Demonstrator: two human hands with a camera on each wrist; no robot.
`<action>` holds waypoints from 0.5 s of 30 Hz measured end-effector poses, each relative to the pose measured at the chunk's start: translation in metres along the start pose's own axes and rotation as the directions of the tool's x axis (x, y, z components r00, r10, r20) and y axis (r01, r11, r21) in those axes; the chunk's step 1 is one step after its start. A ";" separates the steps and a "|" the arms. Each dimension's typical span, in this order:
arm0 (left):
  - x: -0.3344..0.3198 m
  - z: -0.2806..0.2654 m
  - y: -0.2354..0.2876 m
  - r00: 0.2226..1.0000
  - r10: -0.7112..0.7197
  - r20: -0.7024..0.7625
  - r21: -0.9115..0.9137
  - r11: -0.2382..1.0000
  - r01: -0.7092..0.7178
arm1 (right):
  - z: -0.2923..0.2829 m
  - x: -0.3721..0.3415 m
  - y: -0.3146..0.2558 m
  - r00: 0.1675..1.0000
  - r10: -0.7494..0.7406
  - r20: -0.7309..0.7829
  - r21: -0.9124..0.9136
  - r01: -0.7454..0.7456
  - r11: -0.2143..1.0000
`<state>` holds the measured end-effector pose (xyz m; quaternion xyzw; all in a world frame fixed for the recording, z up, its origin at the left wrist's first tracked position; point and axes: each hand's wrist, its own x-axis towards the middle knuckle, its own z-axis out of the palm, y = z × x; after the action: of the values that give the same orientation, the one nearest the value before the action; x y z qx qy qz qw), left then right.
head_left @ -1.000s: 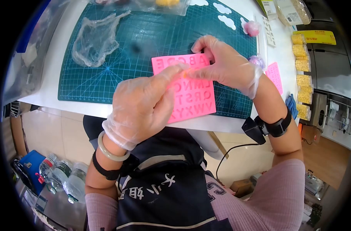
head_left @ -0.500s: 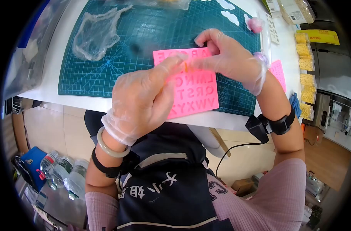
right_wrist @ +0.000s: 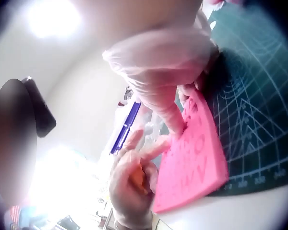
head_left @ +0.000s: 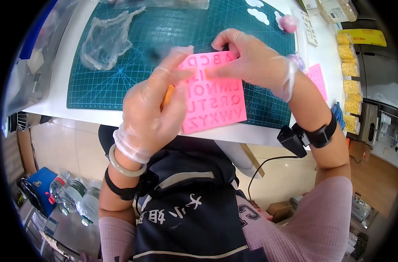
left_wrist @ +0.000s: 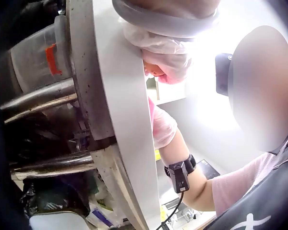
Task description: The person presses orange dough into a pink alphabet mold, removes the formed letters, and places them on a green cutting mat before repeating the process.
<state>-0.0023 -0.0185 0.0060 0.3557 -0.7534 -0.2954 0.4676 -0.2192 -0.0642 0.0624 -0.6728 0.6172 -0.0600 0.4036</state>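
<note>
A pink letter mould, a slab with rows of sunken letters, is tilted over the near part of the green cutting mat. My gloved right hand grips its far right edge, thumb on the lettered face. A small orange bit shows at that thumb's tip. My gloved left hand is at the mould's left side, its thumb and forefinger at the edge. Its other fingers curl round an orange soft-looking lump, which also shows in the right wrist view. The left wrist view mostly misses the work.
A crumpled clear plastic bag lies on the mat's left. White cloud cutouts and a pink wrapped ball are at the far right. A smaller pink mould and jars of yellow pieces stand along the right side.
My left hand has drawn back leftward from the right thumb, its forefinger now at the mould's edge. More letters and the orange lump have come into sight. My right hand still holds the mould.
</note>
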 end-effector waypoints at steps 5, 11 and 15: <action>-0.003 -0.001 -0.001 1.000 -0.016 -0.019 0.016 1.000 0.016 | 0.013 -0.001 -0.003 0.994 -0.059 -0.091 -0.156 0.044 0.987; -0.003 0.001 -0.005 0.995 0.019 -0.102 -0.011 1.000 -0.020 | 0.002 -0.001 -0.004 0.994 -0.077 -0.072 -0.144 0.066 0.987; -0.003 -0.008 0.002 1.000 -0.011 -0.005 0.008 1.000 0.011 | 0.010 0.006 -0.001 0.994 -0.036 -0.099 -0.100 0.026 0.995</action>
<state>0.0054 -0.0157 0.0091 0.3623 -0.7515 -0.2940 0.4664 -0.2117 -0.0647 0.0539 -0.6976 0.6282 -0.0694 0.3374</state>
